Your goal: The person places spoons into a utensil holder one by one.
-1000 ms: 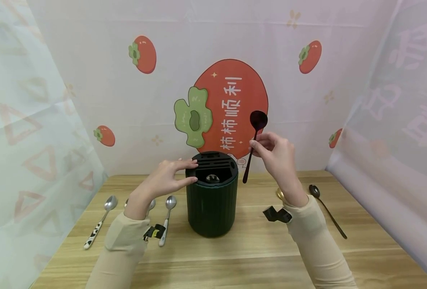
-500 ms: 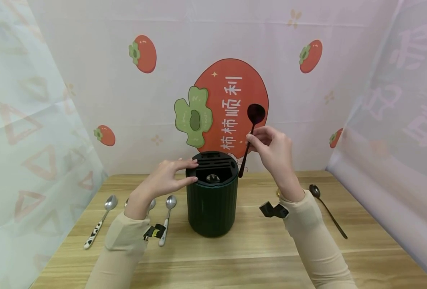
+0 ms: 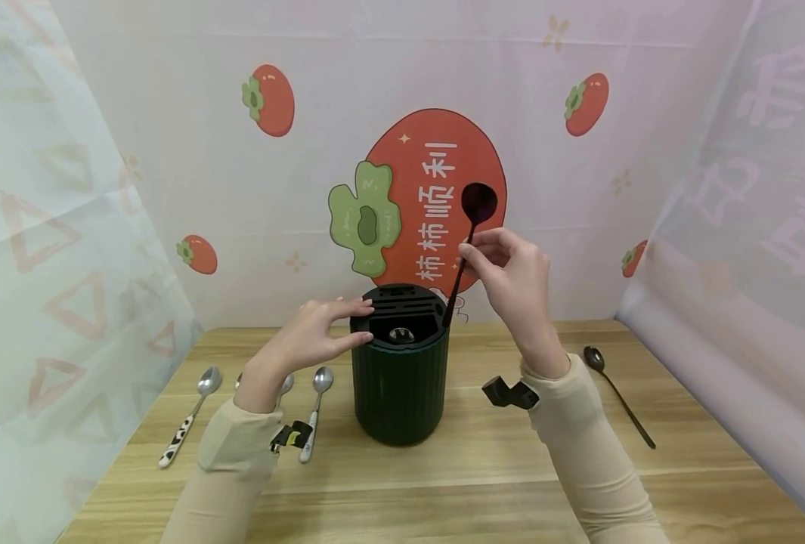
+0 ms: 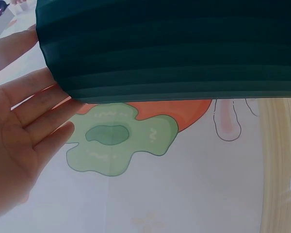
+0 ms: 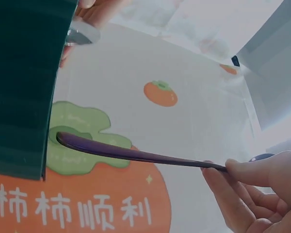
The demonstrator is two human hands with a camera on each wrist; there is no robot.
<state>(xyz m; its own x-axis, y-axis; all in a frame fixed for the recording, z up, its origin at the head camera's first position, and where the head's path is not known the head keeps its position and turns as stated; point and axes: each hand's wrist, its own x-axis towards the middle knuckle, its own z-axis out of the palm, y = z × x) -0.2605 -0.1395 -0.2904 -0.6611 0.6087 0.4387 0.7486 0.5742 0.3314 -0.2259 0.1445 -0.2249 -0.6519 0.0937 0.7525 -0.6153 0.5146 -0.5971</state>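
Note:
In the head view a dark green ribbed utensil holder (image 3: 399, 393) with a slotted black top stands mid-table. My left hand (image 3: 317, 330) rests straight fingers and thumb on its left rim; the left wrist view shows the extended fingers (image 4: 36, 99) against its side. My right hand (image 3: 511, 283) pinches a dark, long-handled spoon (image 3: 478, 202) by the handle, round bowl up. The handle's lower end is by the holder's right rim; in the right wrist view the handle (image 5: 111, 150) points at the holder's mouth, apart from it. A shiny spoon bowl (image 3: 400, 335) shows inside the wide compartment.
Left of the holder lie a cow-print-handled spoon (image 3: 190, 415), a white-handled spoon (image 3: 317, 412) and others partly hidden by my left arm. A dark spoon (image 3: 620, 397) lies at the right. A printed cloth (image 3: 545, 174) hangs behind the wooden table (image 3: 477, 491).
My right hand has moved left and slightly up with the dark spoon, bringing the handle's end to the holder's right rim. The left hand has stayed on the rim.

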